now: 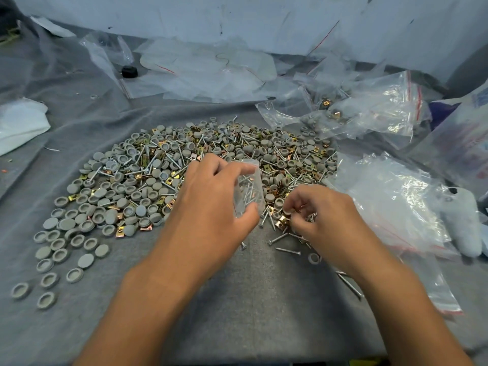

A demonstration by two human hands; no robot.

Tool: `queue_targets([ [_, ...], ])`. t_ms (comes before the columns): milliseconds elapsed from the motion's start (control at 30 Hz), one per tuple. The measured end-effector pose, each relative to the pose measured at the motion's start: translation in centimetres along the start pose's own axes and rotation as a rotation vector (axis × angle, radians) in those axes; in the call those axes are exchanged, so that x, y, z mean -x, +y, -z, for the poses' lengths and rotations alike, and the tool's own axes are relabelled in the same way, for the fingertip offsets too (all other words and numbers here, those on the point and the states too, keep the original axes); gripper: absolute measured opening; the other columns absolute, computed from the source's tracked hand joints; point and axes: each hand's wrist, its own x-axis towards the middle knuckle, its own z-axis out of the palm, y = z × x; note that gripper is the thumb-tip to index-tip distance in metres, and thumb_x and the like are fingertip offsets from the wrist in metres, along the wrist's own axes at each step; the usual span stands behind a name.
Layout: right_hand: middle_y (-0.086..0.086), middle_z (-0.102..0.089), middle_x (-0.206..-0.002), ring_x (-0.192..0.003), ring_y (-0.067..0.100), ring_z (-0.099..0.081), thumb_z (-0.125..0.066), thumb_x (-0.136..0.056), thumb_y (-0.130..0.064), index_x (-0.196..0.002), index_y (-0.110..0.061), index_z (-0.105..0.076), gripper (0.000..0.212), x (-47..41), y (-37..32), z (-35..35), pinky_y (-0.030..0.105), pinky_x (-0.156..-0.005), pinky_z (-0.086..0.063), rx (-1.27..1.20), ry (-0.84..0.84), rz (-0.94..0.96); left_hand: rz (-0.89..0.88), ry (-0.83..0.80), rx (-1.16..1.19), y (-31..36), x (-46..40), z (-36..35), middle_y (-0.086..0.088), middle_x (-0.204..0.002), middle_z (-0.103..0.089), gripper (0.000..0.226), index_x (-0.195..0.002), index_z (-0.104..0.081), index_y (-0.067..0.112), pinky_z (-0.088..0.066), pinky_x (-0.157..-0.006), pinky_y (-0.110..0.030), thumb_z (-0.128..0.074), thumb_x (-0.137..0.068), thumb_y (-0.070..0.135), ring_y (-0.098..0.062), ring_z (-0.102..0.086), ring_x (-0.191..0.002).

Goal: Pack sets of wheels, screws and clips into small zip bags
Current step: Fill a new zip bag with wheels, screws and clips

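Head view: mid-fill of one set. Left hand [211, 204] grips a small zip bag [248, 191] between thumb and fingers, mouth tipped toward the right hand; several screws and what looks like a copper-coloured clip are already inside. Bag hangs just above the near edge of the parts pile [184, 165], a spread of mixed grey wheels, screws and brass clips on the grey cloth [237, 299].

Right hand [324, 220] has fingers curled, pinching small parts at the pile's near-right edge; looks like a clip and maybe screws, exact count too blurred to tell.

Judgement: screws partly loaded, wheels not visible in the bag yet. Next move calls for carrying the pinched parts to the bag mouth and dropping them in while the left hand keeps the mouth spread, then picking wheels.

Around: loose wheels [52, 262] scattered far left, well apart from the hands. Stray screws [287, 250] lie between the wrists. Empty bags [390, 207] heaped just right of the right hand; filled bags [369, 112] behind them. Black cap [129, 71] at back left, white sheet [21, 122] at the left edge.

In the way: tangled parts make clean single picks hard; the bag heap crowds the right wrist.
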Motion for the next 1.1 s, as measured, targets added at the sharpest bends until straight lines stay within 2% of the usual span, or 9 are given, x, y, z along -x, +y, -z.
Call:
queue_targets([
  [133, -0.017, -0.048, -0.085, -0.075, -0.001, -0.047, -0.07, -0.09, -0.023, -0.096, -0.036, -0.07, 0.014, -0.3, 0.3, -1.3, 0.009, -0.063, -0.032, 0.205, -0.075, 0.018, 0.001, -0.001, -0.003, 0.0, 0.0, 0.0, 0.029, -0.1, -0.036, 0.057, -0.134, -0.051, 0.039, -0.032, -0.075, -0.01, -0.06, -0.079, 0.048, 0.001, -0.032, -0.097],
  [267, -0.014, -0.054, -0.096, -0.086, 0.009, -0.056, -0.08, -0.085, -0.036, -0.101, -0.034, -0.071, 0.019, -0.4, 0.2, -1.9, 0.026, -0.078, -0.051, 0.222, -0.054, 0.01, 0.003, 0.0, -0.007, 0.1, -0.1, 0.0, 0.028, -0.1, -0.036, 0.057, -0.134, -0.051, 0.038, -0.032, -0.075, -0.01, -0.06, -0.079, 0.048, 0.001, -0.032, -0.097],
  [333, -0.013, -0.055, -0.096, -0.089, 0.01, -0.057, -0.082, -0.084, -0.035, -0.103, -0.034, -0.071, 0.022, -0.4, 0.0, -2.0, 0.029, -0.082, -0.053, 0.249, -0.042, 0.001, 0.002, -0.001, -0.008, 0.1, 0.0, 0.1, 0.028, -0.1, -0.036, 0.055, -0.134, -0.051, 0.038, -0.032, -0.075, -0.01, -0.064, -0.081, 0.046, 0.001, -0.032, -0.097],
  [633, -0.014, -0.06, -0.079, -0.072, 0.002, -0.056, -0.087, -0.079, -0.019, -0.085, -0.033, -0.061, 0.03, -0.1, 0.2, -1.8, 0.016, -0.062, -0.043, 0.06, -0.037, -0.101, 0.008, 0.002, 0.006, -0.1, 0.1, 0.3, 0.026, -0.101, -0.036, 0.055, -0.136, -0.049, 0.039, -0.032, -0.076, -0.01, -0.069, -0.085, 0.043, -0.001, -0.032, -0.101],
  [767, -0.013, -0.061, -0.086, -0.078, 0.008, -0.058, -0.082, -0.085, -0.027, -0.099, -0.037, -0.065, 0.024, -0.2, 0.2, -1.6, 0.022, -0.066, -0.046, 0.108, -0.067, -0.116, 0.001, -0.001, -0.005, 0.0, 0.0, 0.2, 0.028, -0.1, -0.035, 0.056, -0.136, -0.05, 0.038, -0.031, -0.076, -0.009, -0.065, -0.083, 0.044, -0.001, -0.03, -0.098],
  [867, -0.015, -0.056, -0.076, -0.07, 0.002, -0.053, -0.08, -0.087, -0.032, -0.092, -0.035, -0.07, 0.011, -0.3, 0.2, -1.5, 0.016, -0.055, -0.035, 0.171, -0.103, -0.117, 0.001, -0.002, -0.008, 0.1, 0.0, 0.2, 0.029, -0.1, -0.034, 0.056, -0.135, -0.05, 0.037, -0.031, -0.074, -0.009, -0.063, -0.081, 0.045, 0.0, -0.029, -0.096],
  [967, -0.015, -0.054, -0.07, -0.064, -0.001, -0.05, -0.081, -0.085, -0.033, -0.081, -0.038, -0.067, 0.015, 0.0, 0.1, -1.1, 0.012, -0.051, -0.03, 0.069, -0.039, -0.094, 0.001, -0.012, -0.005, 0.3, 0.0, 0.0, 0.031, -0.101, -0.033, 0.057, -0.136, -0.048, 0.039, -0.031, -0.073, -0.009, -0.063, -0.081, 0.046, 0.001, -0.029, -0.096],
  [1067, -0.01, -0.061, -0.069, -0.061, 0.003, -0.053, -0.082, -0.084, -0.029, -0.081, -0.035, -0.07, 0.013, 0.2, -0.4, -0.2, 0.013, -0.052, -0.038, -0.242, 0.081, 0.023, -0.002, -0.01, 0.009, 0.2, 0.1, 0.0, 0.029, -0.099, -0.032, 0.057, -0.136, -0.048, 0.039, -0.032, -0.079, -0.013, -0.066, -0.083, 0.044, 0.0, -0.03, -0.099],
  [1100, -0.006, -0.063, -0.07, -0.062, 0.006, -0.053, -0.081, -0.084, -0.029, -0.083, -0.032, -0.071, 0.01, 0.2, -0.8, 0.1, 0.019, -0.054, -0.042, -0.365, 0.066, 0.055, -0.003, -0.006, 0.01, 0.2, 0.1, 0.0, 0.028, -0.097, -0.031, 0.056, -0.136, -0.049, 0.038, -0.033, -0.082, -0.015, -0.067, -0.083, 0.043, -0.001, -0.029, -0.1],
])
